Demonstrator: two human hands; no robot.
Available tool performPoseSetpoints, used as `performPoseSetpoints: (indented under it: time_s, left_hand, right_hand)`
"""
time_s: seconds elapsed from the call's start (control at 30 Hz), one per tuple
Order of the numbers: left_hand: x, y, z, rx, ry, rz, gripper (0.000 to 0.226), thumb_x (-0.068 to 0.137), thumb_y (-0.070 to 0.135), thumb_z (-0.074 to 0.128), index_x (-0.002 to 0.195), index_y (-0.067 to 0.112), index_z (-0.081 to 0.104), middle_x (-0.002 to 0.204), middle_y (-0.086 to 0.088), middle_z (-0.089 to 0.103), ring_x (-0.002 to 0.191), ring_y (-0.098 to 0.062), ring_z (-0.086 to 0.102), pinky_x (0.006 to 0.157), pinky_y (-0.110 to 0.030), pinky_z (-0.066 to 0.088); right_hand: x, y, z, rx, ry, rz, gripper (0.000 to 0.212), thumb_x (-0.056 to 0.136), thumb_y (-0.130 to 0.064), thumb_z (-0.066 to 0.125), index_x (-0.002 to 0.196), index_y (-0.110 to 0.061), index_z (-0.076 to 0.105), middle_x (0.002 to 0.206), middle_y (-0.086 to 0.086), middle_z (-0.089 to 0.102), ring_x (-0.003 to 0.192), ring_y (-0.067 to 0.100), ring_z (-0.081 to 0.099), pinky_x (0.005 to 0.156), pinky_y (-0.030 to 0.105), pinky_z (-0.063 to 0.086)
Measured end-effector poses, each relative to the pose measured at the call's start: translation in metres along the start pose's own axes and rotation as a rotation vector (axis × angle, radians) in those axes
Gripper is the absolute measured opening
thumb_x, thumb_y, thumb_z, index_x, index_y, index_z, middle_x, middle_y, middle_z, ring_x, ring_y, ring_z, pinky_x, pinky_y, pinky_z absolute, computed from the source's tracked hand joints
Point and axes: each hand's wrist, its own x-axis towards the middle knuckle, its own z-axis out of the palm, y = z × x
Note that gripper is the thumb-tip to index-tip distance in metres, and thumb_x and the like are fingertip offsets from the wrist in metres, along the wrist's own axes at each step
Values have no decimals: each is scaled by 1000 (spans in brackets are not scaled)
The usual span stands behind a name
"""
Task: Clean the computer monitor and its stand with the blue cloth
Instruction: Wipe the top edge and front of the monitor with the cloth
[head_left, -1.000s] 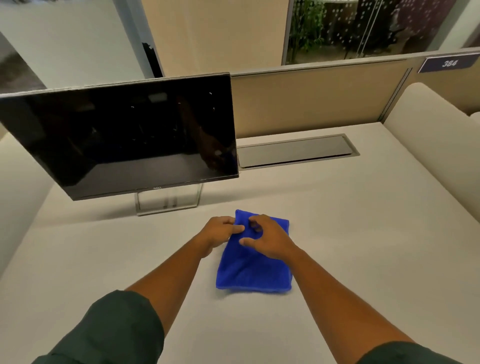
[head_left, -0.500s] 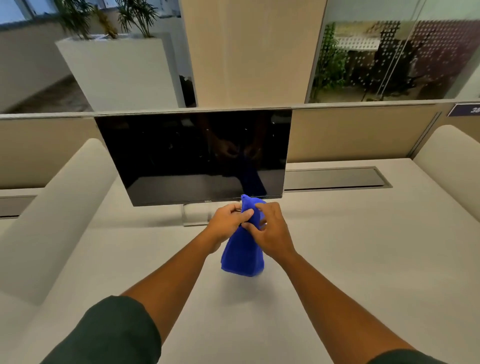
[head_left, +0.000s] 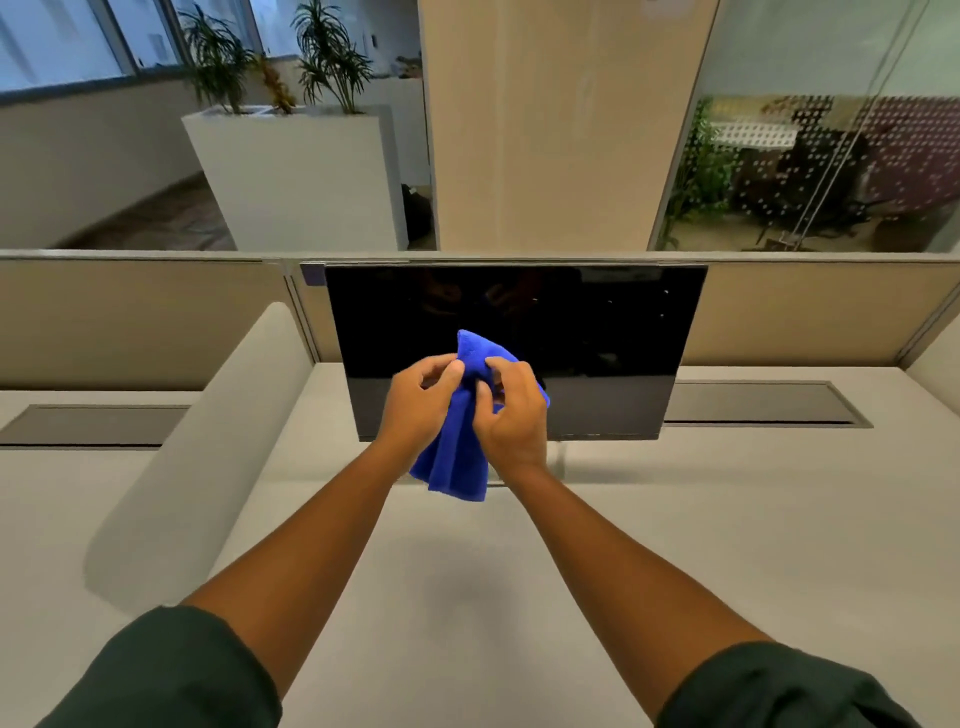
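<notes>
1. Left hand (head_left: 421, 410): curled at 9 o'clock of the blue cloth (head_left: 460, 452), thumb and fingers pinching its upper fold. Light pinch judged enough; fabric looks soft, limp and near weightless.
2. Blue cloth: held up off the desk (head_left: 727, 545) between both hands, in front of the lower middle of the monitor (head_left: 597, 353); loose end hanging toward 6 o'clock, a peak poking up at 12 o'clock. Contact with the glass impossible to tell. Likely to flop and bunch unless gathered into a flat pad; best taken by a wad in the palm, with flat fingers behind it.
3. Right hand (head_left: 511, 421): curled at 3 o'clock of the cloth, fingertips pinching the same upper fold, knuckles toward the camera.
4. Monitor: dark, upright panel at 12 o'clock of the hands, probably glossy, smear-prone and fragile. Judged to want gentle, even pressure, with a steadying hold on the frame edge rather than the glass, since a thin panel may rock.
5. Stand (head_left: 558, 457): only a pale sliver showing at 3 o'clock of the right wrist, mostly hidden; seemingly rigid, safe for firmer rubbing.
</notes>
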Motion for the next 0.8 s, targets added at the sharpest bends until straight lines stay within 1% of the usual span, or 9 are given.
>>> performPoseSetpoints:
  time_s: [0.1, 0.2, 0.33, 0.4, 0.5, 0.57, 0.63, 0.7, 0.8]
  left_hand:
    - [15, -5, -32, 1, 54, 13, 21, 99, 27, 52, 115, 23, 65, 101, 10, 69, 91, -9, 66, 79, -24, 55]
    - [32, -11, -63, 9, 193, 20, 20, 97, 24, 55, 115, 25, 64, 102, 12, 67, 93, -7, 64, 78, -20, 52]
    - [64, -7, -101, -6, 421, -11, 21, 93, 21, 57, 113, 27, 62, 99, 10, 63, 84, 0, 58, 66, -11, 46]
    - [83, -5, -116, 11, 492, -14, 22, 91, 23, 56, 113, 28, 59, 105, 6, 61, 83, -1, 57, 69, -17, 49]
    - [109, -4, -128, 82, 439, -45, 30, 95, 31, 47, 125, 28, 54, 122, 5, 56, 101, -9, 56, 90, -30, 49]
    - [119, -6, -128, 110, 319, -69, 36, 100, 40, 34, 128, 30, 54, 119, 9, 58, 107, -12, 55, 92, -30, 45]
    - [123, -8, -126, 95, 228, -67, 45, 100, 53, 24, 123, 36, 58, 110, 6, 66, 104, -16, 60, 92, -34, 48]
    - [126, -11, -122, 34, 251, -96, 51, 97, 62, 19, 117, 40, 61, 99, -2, 71, 96, -18, 65, 87, -38, 53]
    - [128, -14, -118, 41, 330, -120, 42, 100, 56, 28, 94, 33, 62, 76, -5, 63, 69, -13, 58, 62, -27, 47]
  right_hand:
    - [10, -13, 32, 29, 26, -12, 19, 93, -9, 56, 112, -10, 58, 97, -18, 51, 83, 2, 55, 75, 17, 51]
    - [22, -19, 61, 18, 50, -49, 21, 93, -10, 56, 114, -9, 58, 100, -12, 53, 83, 7, 56, 74, 19, 51]
    - [41, -21, 97, -9, 25, -41, 24, 94, -15, 55, 118, -13, 58, 101, -8, 55, 83, 7, 55, 71, 18, 49]
    - [49, -22, 112, -43, 11, -55, 27, 95, -17, 54, 122, -14, 57, 104, -4, 57, 87, 9, 55, 70, 18, 49]
    - [57, -27, 130, -168, 0, -159, 34, 95, -16, 52, 129, -13, 57, 102, 0, 58, 93, 15, 54, 65, 21, 48]
    - [60, -28, 140, -274, -1, -244, 36, 94, -16, 53, 130, -13, 57, 100, 2, 59, 93, 19, 54, 56, 24, 47]
    - [63, -27, 148, -360, -6, -325, 37, 93, -14, 55, 130, -11, 58, 98, 3, 60, 92, 22, 54, 53, 26, 46]
    - [67, -26, 154, -430, -34, -410, 39, 91, -12, 58, 130, -9, 57, 97, 5, 61, 90, 23, 54, 58, 29, 48]
    - [72, -28, 160, -545, -112, -507, 42, 89, -14, 62, 130, -10, 56, 98, 6, 61, 88, 25, 54, 67, 35, 54]
